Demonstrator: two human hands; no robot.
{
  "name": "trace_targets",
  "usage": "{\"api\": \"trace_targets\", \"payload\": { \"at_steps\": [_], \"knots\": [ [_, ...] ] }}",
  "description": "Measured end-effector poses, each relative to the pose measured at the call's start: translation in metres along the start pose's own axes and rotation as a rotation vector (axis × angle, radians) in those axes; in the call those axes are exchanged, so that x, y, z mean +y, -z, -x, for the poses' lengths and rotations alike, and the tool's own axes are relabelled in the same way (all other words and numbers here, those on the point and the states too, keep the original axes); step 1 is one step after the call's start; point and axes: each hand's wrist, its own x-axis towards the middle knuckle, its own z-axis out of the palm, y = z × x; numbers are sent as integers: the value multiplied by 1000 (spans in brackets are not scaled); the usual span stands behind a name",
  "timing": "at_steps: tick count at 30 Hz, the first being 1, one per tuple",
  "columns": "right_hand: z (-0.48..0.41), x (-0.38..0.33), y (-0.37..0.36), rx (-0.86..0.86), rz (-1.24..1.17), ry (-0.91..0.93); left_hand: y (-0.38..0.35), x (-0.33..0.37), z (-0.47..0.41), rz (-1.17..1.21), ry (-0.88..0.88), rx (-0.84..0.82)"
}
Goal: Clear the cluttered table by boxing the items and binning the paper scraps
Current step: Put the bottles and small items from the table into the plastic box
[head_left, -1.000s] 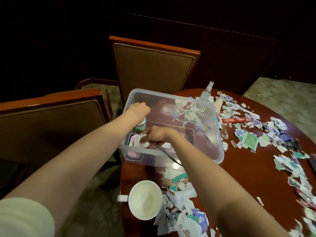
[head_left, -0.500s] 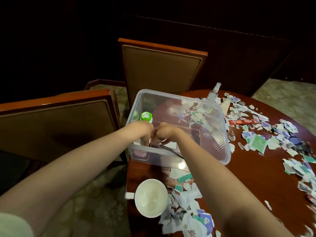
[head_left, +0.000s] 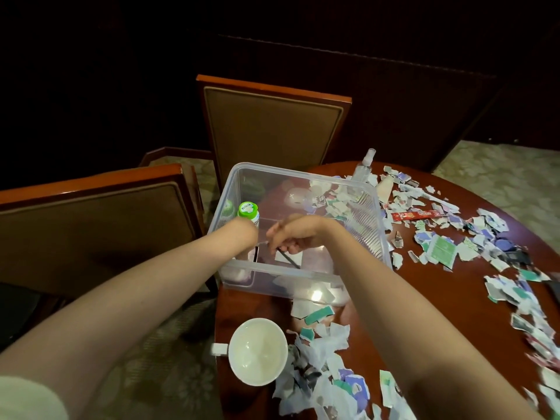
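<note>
Two hands (head_left: 295, 237), one clear box (head_left: 303, 176), one cup (head_left: 257, 353)

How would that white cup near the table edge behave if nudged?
The white round cup looks glazed ceramic, so probably rigid and breakable. Wide and upright, it would likely slide, not tip. Beside the wooden table's edge, it might fall.

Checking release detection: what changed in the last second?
The left hand let go of the green-capped bottle, which now stands in the clear box, and drew back beside the right hand. Box, white cup and paper scraps stayed put.
</note>
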Motion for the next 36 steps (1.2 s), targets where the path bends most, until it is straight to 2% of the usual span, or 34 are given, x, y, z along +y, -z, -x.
{"api": "trace_targets", "payload": {
  "at_steps": [4,7,11,13,16,19,23,26,29,36],
  "knots": [
    [-5,-5,-7,85,-190,78,-2,-8,1,-5,-20,61],
    [-10,-11,-20,105,-307,63,-1,-18,2,174,52,25],
    [-14,-24,-41,71,-404,33,10,-34,13,298,110,38],
    [-18,-28,-52,21,-353,-9,16,-40,21,296,107,132],
    [-22,-32,-64,89,-3,-15,13,-40,28,194,114,241],
    [-16,-34,-66,208,193,51,8,-34,26,214,152,206],
    [-1,-32,-61,262,202,90,4,-31,32,269,145,191],
    [8,-27,-50,362,116,90,4,-27,41,214,172,263],
    [19,-20,-41,469,120,119,6,-23,47,240,154,262],
    [62,3,-28,708,-11,205,9,-5,57,398,26,351]
  ]
}}
